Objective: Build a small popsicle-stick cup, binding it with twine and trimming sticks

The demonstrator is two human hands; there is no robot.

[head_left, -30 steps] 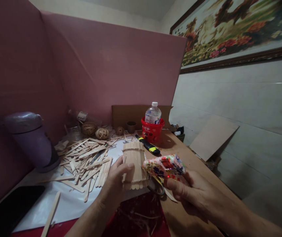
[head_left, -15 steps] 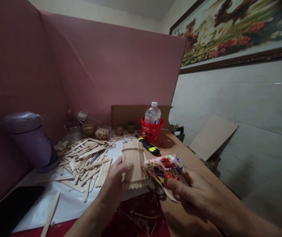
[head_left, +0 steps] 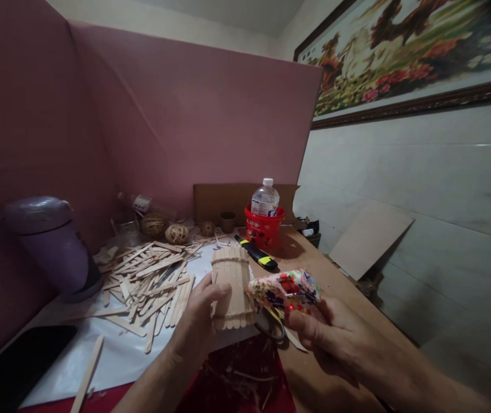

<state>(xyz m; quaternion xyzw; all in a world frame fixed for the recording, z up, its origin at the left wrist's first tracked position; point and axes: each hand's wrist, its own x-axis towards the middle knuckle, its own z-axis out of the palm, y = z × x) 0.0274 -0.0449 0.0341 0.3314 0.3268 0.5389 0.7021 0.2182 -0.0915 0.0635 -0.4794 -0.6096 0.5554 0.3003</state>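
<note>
My left hand (head_left: pixel 200 318) is closed round a small barrel made of pale wooden craft sticks (head_left: pixel 232 287), held upright above the table. My right hand (head_left: pixel 335 338) grips a glue gun wrapped in a flowered pattern (head_left: pixel 283 289). Its nozzle points left and touches the barrel's right side, low down. A small red light glows under the gun. Scissors (head_left: pixel 271 324) lie on the table just beneath the gun, partly hidden by it.
A heap of loose craft sticks (head_left: pixel 151 278) covers white paper. A purple jar (head_left: pixel 51 246) stands left, a dark phone (head_left: pixel 17 364) at front left. Twine balls (head_left: pixel 176 232), a red tub with a bottle (head_left: pixel 264 226), a black-yellow cutter (head_left: pixel 257 255) and pink boards (head_left: pixel 185 115) lie behind.
Almost nothing has moved. The barrel and the glue gun have stayed together, shifting only a touch to the left with the camera.
</note>
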